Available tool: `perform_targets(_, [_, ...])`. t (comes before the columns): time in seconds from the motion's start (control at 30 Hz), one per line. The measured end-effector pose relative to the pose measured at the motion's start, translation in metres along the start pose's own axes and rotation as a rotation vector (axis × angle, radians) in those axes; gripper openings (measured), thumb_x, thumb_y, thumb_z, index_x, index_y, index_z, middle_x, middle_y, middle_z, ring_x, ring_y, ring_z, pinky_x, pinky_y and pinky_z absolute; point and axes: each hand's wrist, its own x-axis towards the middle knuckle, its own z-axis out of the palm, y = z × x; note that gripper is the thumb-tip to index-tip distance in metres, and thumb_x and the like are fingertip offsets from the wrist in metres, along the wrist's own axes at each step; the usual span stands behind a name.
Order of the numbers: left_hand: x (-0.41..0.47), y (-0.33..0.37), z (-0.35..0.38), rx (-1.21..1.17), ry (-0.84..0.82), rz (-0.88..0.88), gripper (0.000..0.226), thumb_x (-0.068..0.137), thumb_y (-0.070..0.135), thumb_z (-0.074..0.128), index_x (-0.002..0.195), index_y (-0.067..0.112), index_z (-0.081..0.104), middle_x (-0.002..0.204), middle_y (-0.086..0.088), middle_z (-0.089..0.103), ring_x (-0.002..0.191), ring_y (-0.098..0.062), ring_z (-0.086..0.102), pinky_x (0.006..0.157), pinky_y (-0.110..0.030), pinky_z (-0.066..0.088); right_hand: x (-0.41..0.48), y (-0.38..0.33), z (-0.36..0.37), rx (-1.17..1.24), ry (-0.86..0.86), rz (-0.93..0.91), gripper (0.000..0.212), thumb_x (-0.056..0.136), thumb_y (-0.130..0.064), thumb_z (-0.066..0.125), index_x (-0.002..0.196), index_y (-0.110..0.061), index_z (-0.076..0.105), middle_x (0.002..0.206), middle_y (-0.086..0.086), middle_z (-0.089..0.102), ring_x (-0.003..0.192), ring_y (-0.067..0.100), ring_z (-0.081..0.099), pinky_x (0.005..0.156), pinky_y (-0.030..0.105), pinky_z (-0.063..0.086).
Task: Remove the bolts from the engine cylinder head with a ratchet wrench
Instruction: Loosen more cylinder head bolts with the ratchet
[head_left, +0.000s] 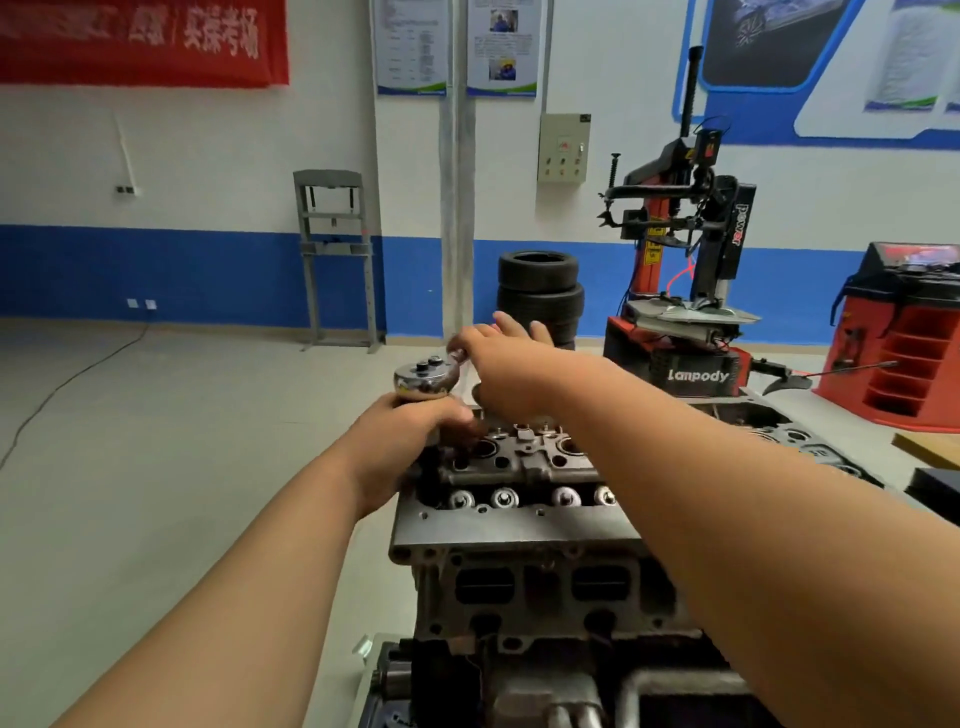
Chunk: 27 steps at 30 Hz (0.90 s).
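Note:
The grey engine cylinder head (519, 525) sits in front of me with its valve springs and bolt holes facing up. A chrome ratchet wrench (423, 376) stands over the head's far left corner. My left hand (410, 441) is wrapped around the socket shaft just below the ratchet's round head. My right hand (498, 358) lies over the ratchet's handle, which runs to the right and is mostly hidden under the palm; the fingers stretch out past it. The bolt under the socket is hidden by my left hand.
A red and black tyre changer (691, 291) stands behind the engine on the right. Stacked tyres (540, 291) sit straight behind. A red wheel balancer (909, 338) is at the far right, and a grey press frame (337, 260) stands against the wall.

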Motion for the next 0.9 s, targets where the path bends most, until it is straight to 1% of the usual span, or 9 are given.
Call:
perform_targets(0.1, [0.002,0.002,-0.006,0.092,-0.043,-0.045,0.027,0.063,0.025,0.062,0.082,0.007,0.068,0.075,-0.009,0.071,0.099,-0.027,0.069,0.096,-0.048,0.046,0.033,-0.022,0.004,0.024,0.011,-0.171,0.058,0.087,-0.031,0.064,0.137,-0.030,0.035,0.150,-0.008,0.031,0.144,0.026,0.004,0.112,0.052,0.004])
perform_targets(0.2, [0.003,0.002,0.003,0.132,0.046,-0.017,0.008,0.061,0.017,0.050,0.065,0.010,0.050,0.047,0.002,0.052,0.089,-0.024,0.072,0.084,-0.040,0.045,0.035,-0.024,0.005,0.006,0.063,-0.204,0.050,0.088,-0.030,0.061,0.132,-0.029,0.040,0.138,-0.006,0.045,0.127,0.026,0.036,0.093,0.039,0.027])
perform_targets(0.37, [0.005,-0.003,0.016,0.209,0.280,0.050,0.011,0.068,0.021,0.047,0.061,0.014,0.051,0.051,-0.007,0.052,0.061,-0.027,0.053,0.065,-0.043,0.044,-0.010,-0.011,0.003,0.072,0.083,0.039,0.058,0.079,0.002,0.055,0.132,-0.018,0.038,0.134,0.003,0.041,0.092,0.022,0.051,0.073,0.036,0.045])
perform_targets(0.47, [0.004,-0.001,0.023,0.275,0.384,0.077,0.022,0.081,0.014,0.050,0.060,0.010,0.050,0.060,-0.017,0.051,0.062,-0.037,0.051,0.065,-0.052,0.049,-0.060,-0.010,-0.002,0.018,0.145,0.180,0.052,0.085,-0.005,0.053,0.133,-0.013,0.034,0.133,0.009,0.035,0.090,0.030,0.054,0.063,0.037,0.041])
perform_targets(0.53, [0.002,-0.002,0.026,0.334,0.445,0.121,0.029,0.086,0.009,0.051,0.057,0.013,0.048,0.062,-0.015,0.054,0.059,-0.035,0.053,0.059,-0.040,0.049,-0.097,-0.018,-0.004,0.026,0.184,0.240,0.049,0.088,-0.011,0.053,0.131,-0.013,0.032,0.129,0.011,0.033,0.076,0.028,0.049,0.057,0.034,0.038])
perform_targets(0.63, [-0.001,-0.006,0.026,0.281,0.467,0.160,0.032,0.089,0.007,0.058,0.062,0.020,0.048,0.059,0.001,0.051,0.049,-0.013,0.050,0.038,-0.020,0.045,-0.148,-0.042,-0.001,0.045,0.246,0.194,0.059,0.089,-0.019,0.053,0.138,-0.016,0.021,0.130,0.009,0.029,0.073,0.026,0.052,0.051,0.028,0.037])
perform_targets(0.73, [0.000,-0.008,0.026,0.261,0.446,0.149,0.030,0.091,0.008,0.057,0.064,0.017,0.050,0.054,0.000,0.051,0.044,-0.014,0.049,0.036,-0.016,0.043,-0.165,-0.055,0.001,0.017,0.225,0.085,0.076,0.089,-0.020,0.053,0.146,-0.020,0.002,0.137,0.005,0.019,0.060,0.019,0.043,0.043,0.022,0.031])
perform_targets(0.8, [0.000,-0.009,0.025,0.224,0.414,0.111,0.024,0.090,0.011,0.055,0.066,0.011,0.055,0.044,-0.001,0.049,0.039,-0.017,0.048,0.048,-0.027,0.048,-0.153,-0.040,-0.005,0.057,0.197,0.105,0.069,0.091,-0.021,0.050,0.145,-0.022,0.008,0.134,0.005,0.025,0.064,0.018,0.045,0.047,0.024,0.035])
perform_targets(0.9, [-0.003,-0.008,0.025,0.167,0.378,0.063,0.027,0.079,0.023,0.061,0.053,0.018,0.060,0.042,-0.004,0.051,0.043,-0.020,0.051,0.060,-0.037,0.047,-0.115,-0.003,-0.013,0.184,0.130,0.161,0.053,0.093,-0.016,0.049,0.140,-0.022,0.027,0.131,0.004,0.036,0.096,0.024,0.055,0.080,0.037,0.049])
